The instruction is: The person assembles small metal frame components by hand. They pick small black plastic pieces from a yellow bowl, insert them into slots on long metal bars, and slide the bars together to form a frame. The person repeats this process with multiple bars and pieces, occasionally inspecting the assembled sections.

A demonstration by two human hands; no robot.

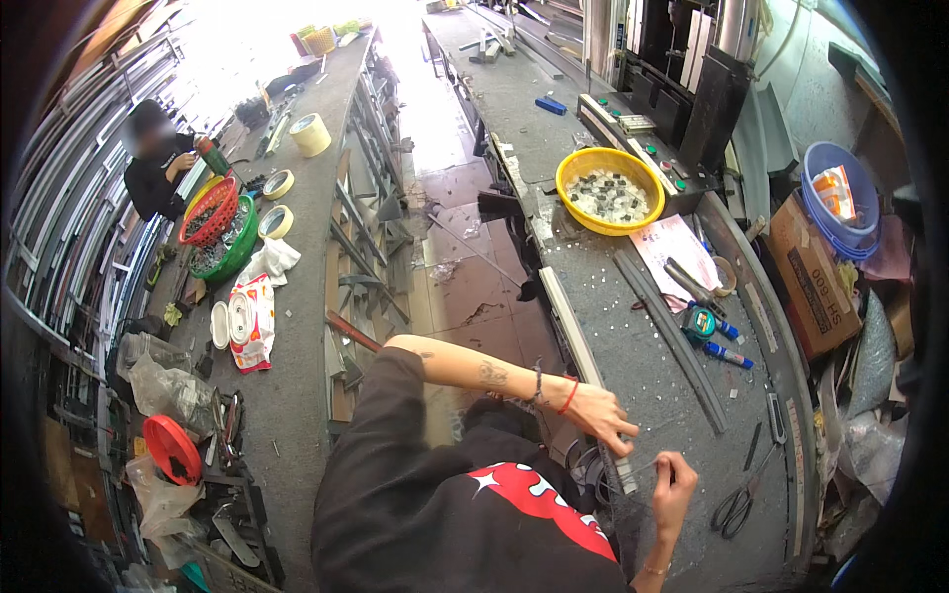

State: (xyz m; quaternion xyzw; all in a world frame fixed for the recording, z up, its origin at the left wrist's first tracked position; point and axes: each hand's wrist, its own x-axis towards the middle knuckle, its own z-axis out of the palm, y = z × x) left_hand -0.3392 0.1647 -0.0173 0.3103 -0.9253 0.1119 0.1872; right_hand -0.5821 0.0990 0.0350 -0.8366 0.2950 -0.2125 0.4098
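Note:
A long pale metal or plastic profile lies along the near edge of the right-hand workbench. My left hand, with a red cord at the wrist, reaches across and closes its fingers on this profile close to its near end. Just right of that end, my right hand is raised with thumb and fingers pinched together. A thin pale strip seems to run from its fingertips toward the profile; what it holds is too small to name. Dark grey bars lie farther right on the bench.
Black-handled scissors, a cutter knife, blue markers and a round green-black tape item lie to the right. A yellow basin of small parts stands farther back. Across the aisle, a person works beside another bench.

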